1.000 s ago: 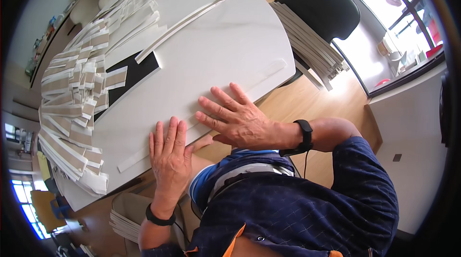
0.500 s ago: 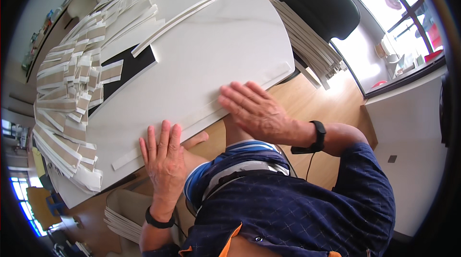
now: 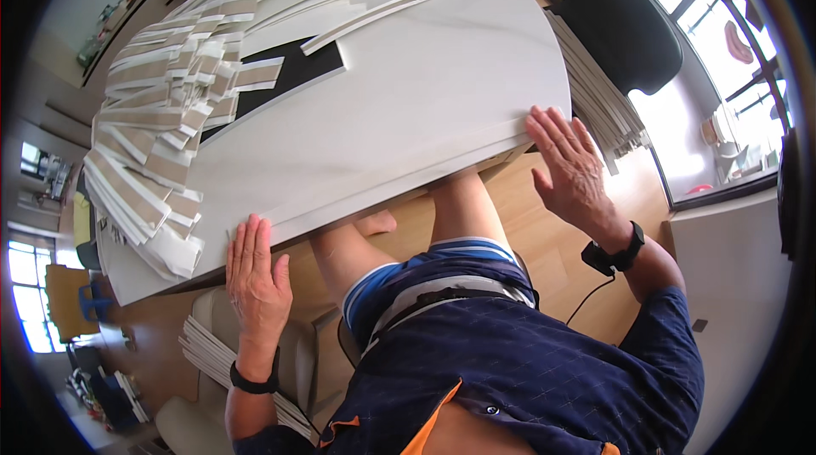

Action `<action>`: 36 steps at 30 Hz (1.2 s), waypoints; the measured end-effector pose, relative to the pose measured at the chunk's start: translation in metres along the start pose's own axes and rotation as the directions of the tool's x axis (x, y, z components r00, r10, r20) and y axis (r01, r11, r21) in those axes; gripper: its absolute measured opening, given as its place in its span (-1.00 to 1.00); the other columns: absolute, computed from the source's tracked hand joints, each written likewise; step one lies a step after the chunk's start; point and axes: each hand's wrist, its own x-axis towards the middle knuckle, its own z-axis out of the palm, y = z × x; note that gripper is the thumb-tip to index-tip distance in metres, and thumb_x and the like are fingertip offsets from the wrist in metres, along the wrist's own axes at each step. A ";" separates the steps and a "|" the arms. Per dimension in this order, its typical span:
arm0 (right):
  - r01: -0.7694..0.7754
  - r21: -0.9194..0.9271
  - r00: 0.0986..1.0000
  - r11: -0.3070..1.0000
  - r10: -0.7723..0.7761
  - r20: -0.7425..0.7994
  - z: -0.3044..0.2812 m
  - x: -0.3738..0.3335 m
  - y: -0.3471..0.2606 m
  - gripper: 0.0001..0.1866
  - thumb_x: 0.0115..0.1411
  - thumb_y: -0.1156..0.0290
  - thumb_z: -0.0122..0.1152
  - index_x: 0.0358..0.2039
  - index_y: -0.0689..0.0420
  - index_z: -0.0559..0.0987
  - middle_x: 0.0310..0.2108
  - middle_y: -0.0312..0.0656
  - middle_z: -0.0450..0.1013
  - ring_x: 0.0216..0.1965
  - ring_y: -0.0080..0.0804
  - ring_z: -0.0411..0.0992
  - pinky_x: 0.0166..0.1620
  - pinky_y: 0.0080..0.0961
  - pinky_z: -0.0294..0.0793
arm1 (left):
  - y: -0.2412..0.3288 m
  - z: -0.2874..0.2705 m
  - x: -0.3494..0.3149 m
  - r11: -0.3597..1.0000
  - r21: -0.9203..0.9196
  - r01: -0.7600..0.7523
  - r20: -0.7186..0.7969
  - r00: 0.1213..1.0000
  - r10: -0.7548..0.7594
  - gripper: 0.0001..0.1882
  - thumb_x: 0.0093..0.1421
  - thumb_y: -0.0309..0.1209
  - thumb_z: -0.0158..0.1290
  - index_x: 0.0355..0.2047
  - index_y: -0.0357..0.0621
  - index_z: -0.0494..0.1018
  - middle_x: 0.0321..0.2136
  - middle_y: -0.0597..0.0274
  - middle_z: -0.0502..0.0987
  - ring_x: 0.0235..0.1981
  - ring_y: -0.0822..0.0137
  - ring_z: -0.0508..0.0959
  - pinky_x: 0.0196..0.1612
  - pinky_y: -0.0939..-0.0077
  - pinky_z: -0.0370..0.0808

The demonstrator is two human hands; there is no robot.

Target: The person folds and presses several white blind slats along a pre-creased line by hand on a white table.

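A thin white strip [image 3: 382,188] lies along the near edge of the white table [image 3: 425,89], hard to tell from the tabletop. At its left end my left hand [image 3: 257,281] rests its fingertips, fingers straight and close together. My right hand [image 3: 571,167] touches the right end near the table's corner, fingers stretched and thumb apart. Neither hand grips anything. A big pile of white and beige strips [image 3: 166,115] covers the table's left side. One long pale strip [image 3: 408,8] lies slantwise across the far part.
A black flat panel [image 3: 285,81] lies beside the pile. Bundled long strips [image 3: 595,81] rest by a black chair [image 3: 620,25] at the right. More strips [image 3: 208,349] lie on a beige chair [image 3: 293,340] at the lower left.
My hands have moved apart, the left toward the strip's left end and the right toward its right end. The view has shifted, so the table sits further right.
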 end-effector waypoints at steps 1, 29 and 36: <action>-0.023 0.002 1.000 1.000 0.023 0.003 -0.002 -0.001 0.002 0.00 0.08 0.53 0.44 0.54 0.05 0.21 0.58 -0.14 0.12 0.60 -0.16 0.03 0.59 0.02 -0.07 | -0.005 -0.001 -0.004 1.000 0.010 0.029 -0.008 1.000 -0.029 -0.34 0.38 -0.33 0.15 0.46 -0.15 0.30 0.47 0.10 0.33 0.48 -0.01 0.31 0.53 0.04 0.20; -0.112 -0.124 0.982 0.986 0.128 0.136 -0.019 -0.001 0.037 0.06 0.14 0.28 0.47 0.56 0.22 0.10 0.59 0.00 0.04 0.62 0.00 -0.05 0.59 0.07 -0.09 | -0.031 0.000 0.003 0.996 -0.068 0.054 0.024 0.998 -0.052 -0.04 0.15 -0.47 0.31 0.52 -0.24 0.13 0.52 -0.10 0.19 0.52 -0.13 0.20 0.55 0.00 0.14; -0.058 0.162 0.997 0.985 0.064 -0.035 -0.030 0.027 0.024 -0.01 0.15 0.26 0.52 0.52 0.18 0.23 0.58 0.05 0.06 0.61 0.06 -0.03 0.57 0.02 0.02 | -0.053 -0.003 -0.014 0.984 -0.175 0.025 -0.105 0.994 -0.044 -0.34 0.16 -0.65 0.23 0.31 -0.28 0.44 0.34 -0.10 0.44 0.36 -0.17 0.42 0.41 0.02 0.36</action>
